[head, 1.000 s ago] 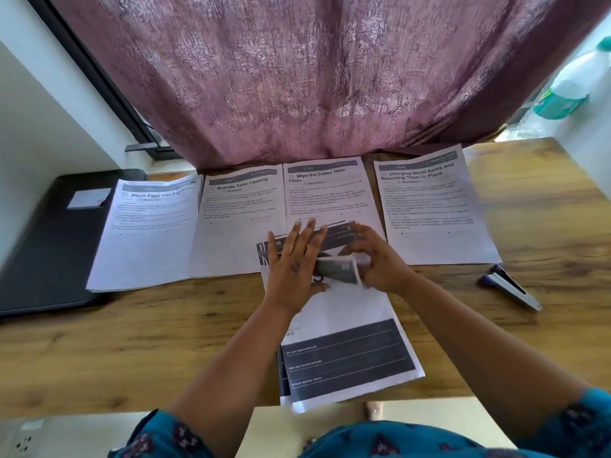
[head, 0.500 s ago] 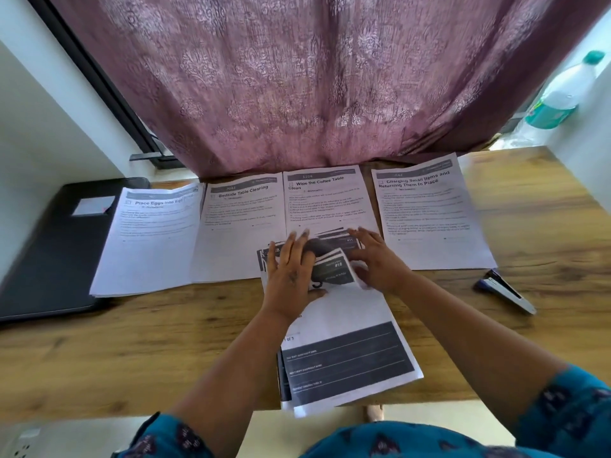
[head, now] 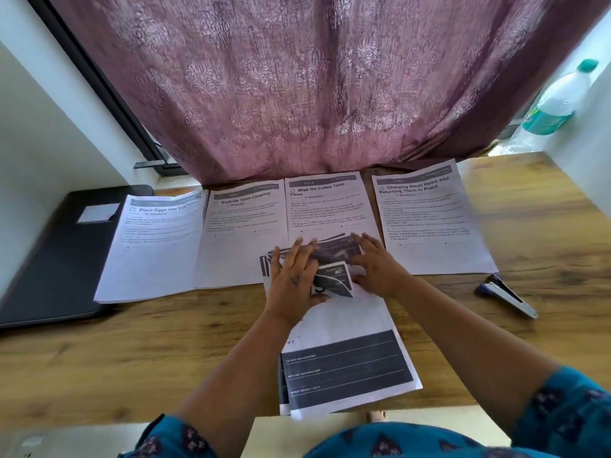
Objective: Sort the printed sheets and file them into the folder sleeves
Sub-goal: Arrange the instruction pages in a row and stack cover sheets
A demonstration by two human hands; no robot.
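A stack of printed sheets (head: 344, 345) with dark bands lies on the wooden table in front of me. My left hand (head: 292, 276) rests flat on its upper left part, fingers straight. My right hand (head: 377, 266) is at the stack's top right, fingers reaching over the dark headers. Its thumb side holds a bent-over flap of the top sheet (head: 334, 279) marked "#07". Behind the stack, sheets lie in a row: "Place Eggs" (head: 155, 246), "Bedside Table Cleaning" (head: 241, 233), "Wipe the Coffee Table Clean" (head: 327, 206), "Charging Small Items" (head: 429, 219). A black folder (head: 49, 259) lies at the far left.
A blue and silver stapler (head: 506, 294) lies on the table to the right of the sheets. A white bottle with a green cap (head: 558, 97) stands at the back right. A mauve curtain (head: 297, 94) hangs behind the table. The stack overhangs the table's near edge.
The right hand's fingers have stretched forward over the stack's top. The bent-over flap now shows a different number. The left hand stays flat on the stack.
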